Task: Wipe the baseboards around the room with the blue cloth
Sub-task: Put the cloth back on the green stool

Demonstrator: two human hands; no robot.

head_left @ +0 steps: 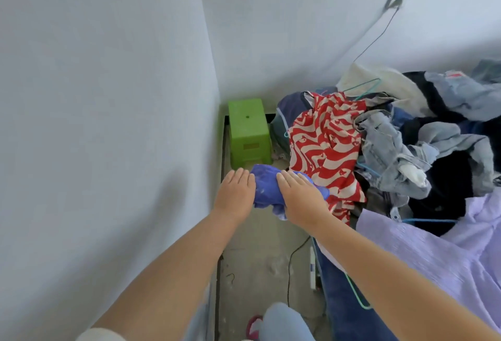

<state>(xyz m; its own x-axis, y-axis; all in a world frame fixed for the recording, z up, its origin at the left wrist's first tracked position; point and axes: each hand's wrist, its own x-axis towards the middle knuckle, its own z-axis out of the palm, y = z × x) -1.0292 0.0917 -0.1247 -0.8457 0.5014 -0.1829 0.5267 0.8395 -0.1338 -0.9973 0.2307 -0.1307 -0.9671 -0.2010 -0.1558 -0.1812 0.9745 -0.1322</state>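
Cloth-handling seems to be the step in hand: both hands are held out over the floor strip between the wall and the heap of clothes, the blue cloth bunched between them, with the left hand flat against its left end, fingers straight, and the right hand lying over its right end, fingers straight as far as can be seen. Next, I judge, the cloth must go down to the dark baseboard along the foot of the wall, beside the green stool in the corner. No readable writing or brand shows anywhere.
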